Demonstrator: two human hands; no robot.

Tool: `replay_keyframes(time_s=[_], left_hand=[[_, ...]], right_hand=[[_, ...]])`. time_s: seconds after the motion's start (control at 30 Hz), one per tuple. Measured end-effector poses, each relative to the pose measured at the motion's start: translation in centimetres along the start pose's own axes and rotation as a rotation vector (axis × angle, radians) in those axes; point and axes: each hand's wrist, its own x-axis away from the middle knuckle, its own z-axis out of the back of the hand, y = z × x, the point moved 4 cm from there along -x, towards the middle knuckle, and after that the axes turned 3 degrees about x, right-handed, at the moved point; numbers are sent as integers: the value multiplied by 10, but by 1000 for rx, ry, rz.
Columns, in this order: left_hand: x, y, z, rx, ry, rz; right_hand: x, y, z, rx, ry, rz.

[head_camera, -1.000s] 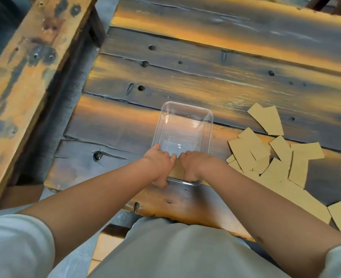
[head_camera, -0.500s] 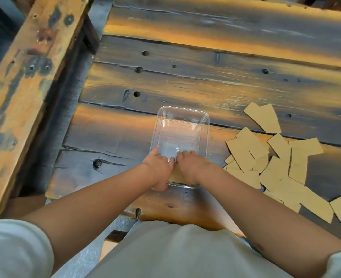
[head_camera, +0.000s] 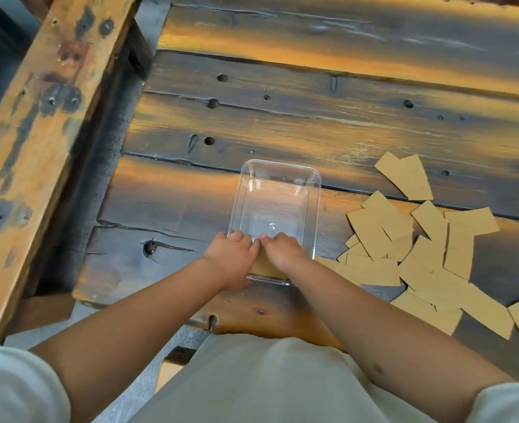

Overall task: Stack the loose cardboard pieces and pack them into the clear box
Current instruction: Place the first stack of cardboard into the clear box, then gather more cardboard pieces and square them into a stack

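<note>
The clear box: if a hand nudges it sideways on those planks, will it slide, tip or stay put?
Probably slides: the clear box looks thin-walled, its far part empty, so likely light. Tipping seems unlikely, since it is low and sits flat on the planks. The left hand and right hand at its near end, over cardboard, would steady it.

- The clear box [head_camera: 278,190] under my hands is glossy, see-through plastic with smooth walls.
- The cardboard pieces [head_camera: 429,254] beside it are matt brown card, flat and plain.
- The desk [head_camera: 313,123] is rough, weathered wood planks, scorched dark in streaks, cracked, dotted with holes.
- The beam [head_camera: 38,132] on my left is worn wood, blotched with grey.
- My sleeves [head_camera: 14,389] are soft, pale cloth.
</note>
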Motion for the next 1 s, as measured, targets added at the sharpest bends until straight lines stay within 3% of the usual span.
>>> replay_keyframes(time_s=[0.33,0.63,0.73,0.83,0.9,1.0], left_hand=[[-8,4,0,-65,-163,46],[9,15,19,59,17,61],[10,42,37,194,191,34],[1,91,56,314,346,-112],[-11,135,61,351,365,-209],[-37,202,47,393,248,-285]], right_hand=[[4,5,-11,265,-51,227],[56,46,59,148,378,670],[62,110,89,172,503,593],[61,191,110,217,533,411],[62,251,121,233,536,274],[67,334,133,247,526,101]])
